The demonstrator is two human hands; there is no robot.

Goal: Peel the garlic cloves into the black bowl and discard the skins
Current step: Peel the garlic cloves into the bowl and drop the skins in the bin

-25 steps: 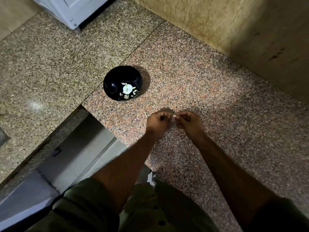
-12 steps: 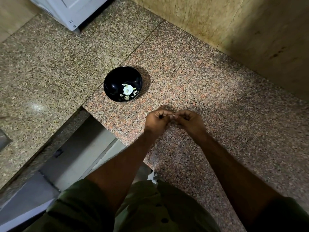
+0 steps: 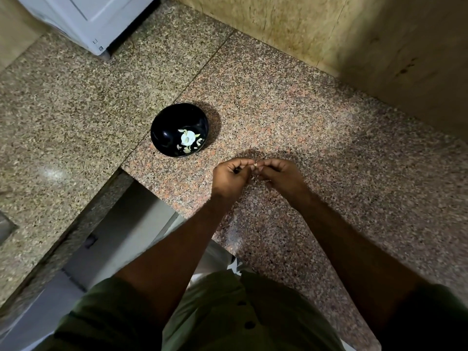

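A black bowl (image 3: 164,133) stands on the granite counter (image 3: 329,148), with a white garlic piece (image 3: 188,138) and pale bits inside it. To its lower right, just above the counter, my left hand (image 3: 231,177) and my right hand (image 3: 281,174) meet fingertip to fingertip. Pinched between them is a small garlic clove (image 3: 255,164), of which only a pale tip shows. Both hands are curled around it.
A white appliance (image 3: 88,21) stands at the back left. A yellowish wall (image 3: 354,46) borders the counter on the far and right sides. The counter edge drops to a gap and floor (image 3: 121,236) at the lower left.
Both hands stay together on the clove, fingers shifting slightly. The view has tilted a little; the bowl has not moved.
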